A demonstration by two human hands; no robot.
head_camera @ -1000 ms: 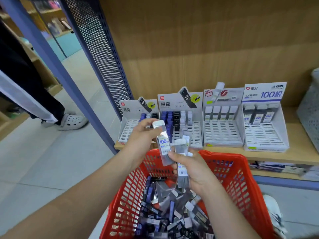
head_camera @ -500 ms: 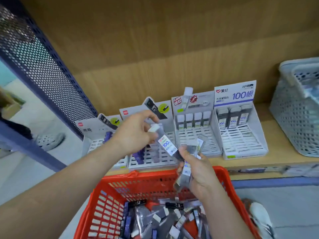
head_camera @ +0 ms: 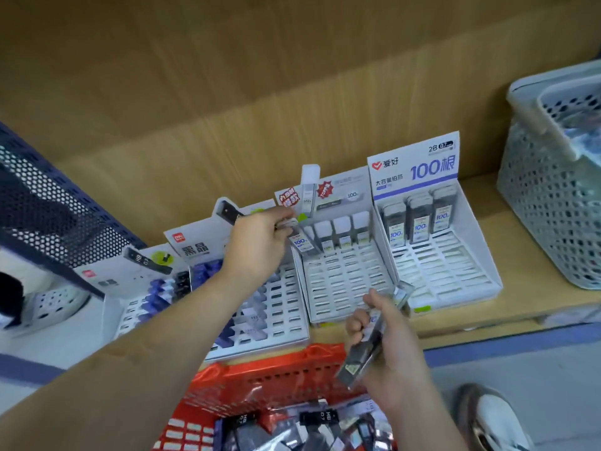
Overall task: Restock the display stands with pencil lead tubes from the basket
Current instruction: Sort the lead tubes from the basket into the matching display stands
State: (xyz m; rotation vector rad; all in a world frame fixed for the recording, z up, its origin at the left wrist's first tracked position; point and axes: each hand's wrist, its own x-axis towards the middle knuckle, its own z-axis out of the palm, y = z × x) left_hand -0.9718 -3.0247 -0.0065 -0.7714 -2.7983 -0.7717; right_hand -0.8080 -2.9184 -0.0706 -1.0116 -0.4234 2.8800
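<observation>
Clear lead tube point(head_camera: 300, 241) aslant @ stand point(head_camera: 341, 281)

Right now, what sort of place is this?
Most likely a stationery shop aisle: branded display stands of pencil lead tubes on a wooden shelf, with a red basket of loose stock below.

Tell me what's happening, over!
Left hand pinches a tube at the white-cap stand. Right hand grips spare tubes by the basket. Nothing in the way.

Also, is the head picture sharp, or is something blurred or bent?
Head view: the tube in the left hand and the tubes in the right hand are motion-blurred; the print on the rightmost stand reads clearly; the wide lens bends the shelf edge.
</observation>
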